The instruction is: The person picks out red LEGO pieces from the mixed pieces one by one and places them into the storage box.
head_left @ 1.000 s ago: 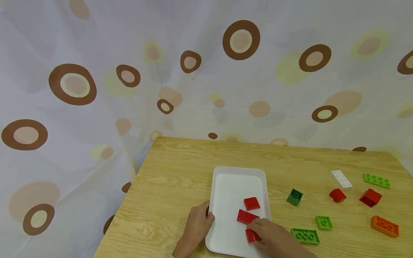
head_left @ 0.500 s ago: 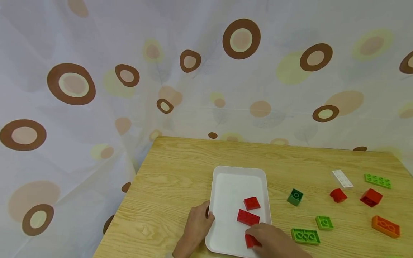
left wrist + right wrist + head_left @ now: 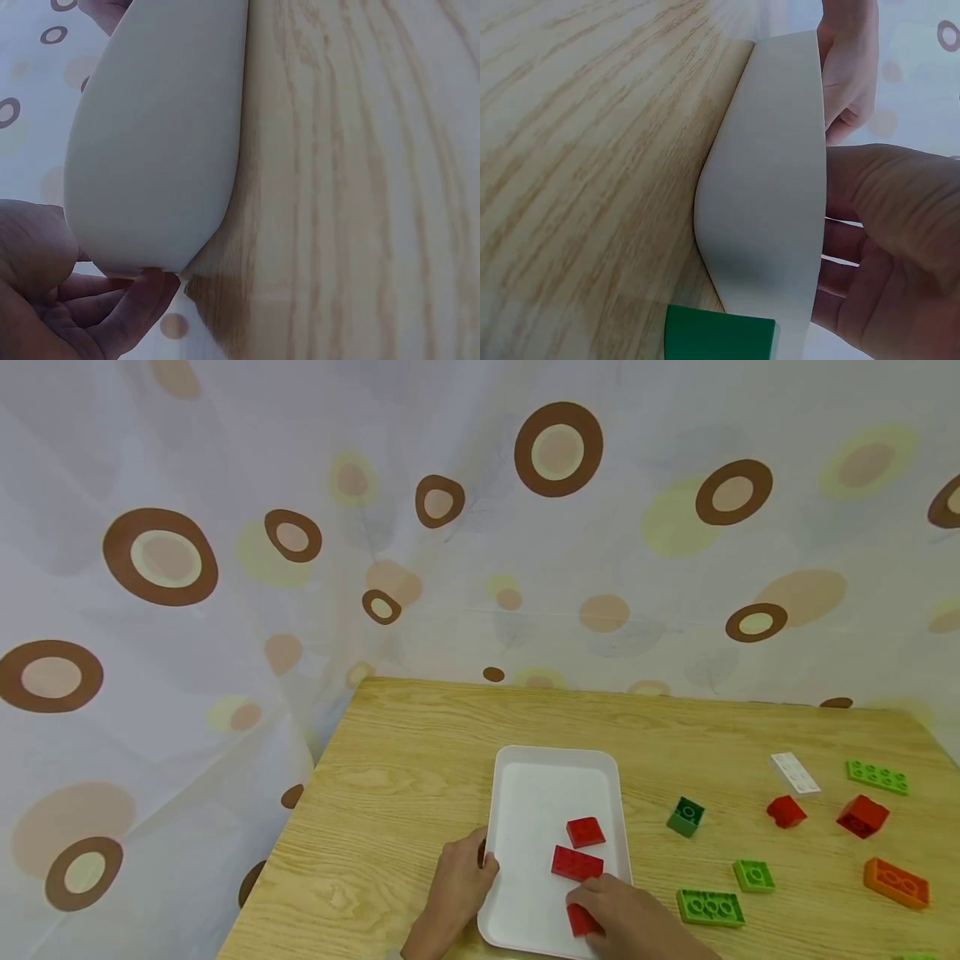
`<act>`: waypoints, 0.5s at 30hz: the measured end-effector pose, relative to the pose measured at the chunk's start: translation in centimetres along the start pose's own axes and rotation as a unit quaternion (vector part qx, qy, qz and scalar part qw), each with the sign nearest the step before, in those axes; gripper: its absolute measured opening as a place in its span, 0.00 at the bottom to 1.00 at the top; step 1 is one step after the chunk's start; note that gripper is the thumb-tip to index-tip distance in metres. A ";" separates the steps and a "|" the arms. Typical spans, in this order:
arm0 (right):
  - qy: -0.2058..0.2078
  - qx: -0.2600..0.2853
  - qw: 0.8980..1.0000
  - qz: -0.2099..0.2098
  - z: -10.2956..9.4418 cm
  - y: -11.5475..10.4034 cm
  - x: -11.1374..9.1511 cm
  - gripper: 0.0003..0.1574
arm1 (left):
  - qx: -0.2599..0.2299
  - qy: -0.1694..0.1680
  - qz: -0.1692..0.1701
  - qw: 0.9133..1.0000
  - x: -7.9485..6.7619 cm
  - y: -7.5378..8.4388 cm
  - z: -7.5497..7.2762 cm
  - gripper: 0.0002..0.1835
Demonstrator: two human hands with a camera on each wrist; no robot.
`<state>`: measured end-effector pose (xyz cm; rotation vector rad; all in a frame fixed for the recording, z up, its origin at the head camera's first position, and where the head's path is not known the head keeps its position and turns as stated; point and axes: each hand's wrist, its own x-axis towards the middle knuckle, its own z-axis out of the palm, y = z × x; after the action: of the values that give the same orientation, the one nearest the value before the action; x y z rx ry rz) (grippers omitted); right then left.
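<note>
A white rectangular tray (image 3: pixel 525 810) lies on the wooden table. My left hand (image 3: pixel 459 878) grips its left rim, thumb over the edge and fingers against the outer wall; the left wrist view shows these fingers at the tray's side (image 3: pixel 157 150). Inside the tray, my right hand (image 3: pixel 626 917) holds a red toy brick (image 3: pixel 581 921) at the lower right, partly covered by the fingers. Just beyond it lie a red studded brick (image 3: pixel 577 863) and a smaller red brick (image 3: pixel 585 832). In the right wrist view the tray wall (image 3: pixel 769 172) hides the right fingertips (image 3: pixel 836 277) partly.
Right of the tray lie a dark green brick (image 3: pixel 686 817), light green bricks (image 3: pixel 709 907) (image 3: pixel 753 876), a white brick (image 3: pixel 795 772), red bricks (image 3: pixel 786 811) (image 3: pixel 862 816), an orange brick (image 3: pixel 896 882) and a studded green brick (image 3: pixel 877 777). A patterned curtain (image 3: pixel 480 552) hangs behind the table.
My right hand has shifted slightly left and toward me, and the red brick under its fingers has moved with it. The left hand and the tray stay in place.
</note>
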<state>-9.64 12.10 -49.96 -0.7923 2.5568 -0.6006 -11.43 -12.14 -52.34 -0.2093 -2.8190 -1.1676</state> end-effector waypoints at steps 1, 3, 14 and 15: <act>0.000 0.001 1.000 0.003 0.0 0.0 -0.1 0.24 | 0.001 0.001 0.000 1.000 0.0 0.0 0.0 0.12; -0.002 0.004 1.000 0.005 -0.1 0.0 -0.2 0.24 | 0.003 0.002 -0.002 1.000 0.0 0.0 -0.1 0.13; 0.117 -0.031 0.992 -0.039 -1.7 0.0 -1.8 0.21 | 0.006 -0.004 -0.008 1.000 -0.1 0.0 -0.1 0.11; 0.133 -0.042 0.990 -0.033 -2.0 0.1 -1.9 0.20 | 0.006 -0.003 -0.006 1.000 0.0 -0.1 -0.1 0.11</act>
<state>-9.19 13.87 -47.89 -0.8803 2.8236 -0.6609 -11.40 -12.22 -52.35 -0.1964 -2.8361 -1.1529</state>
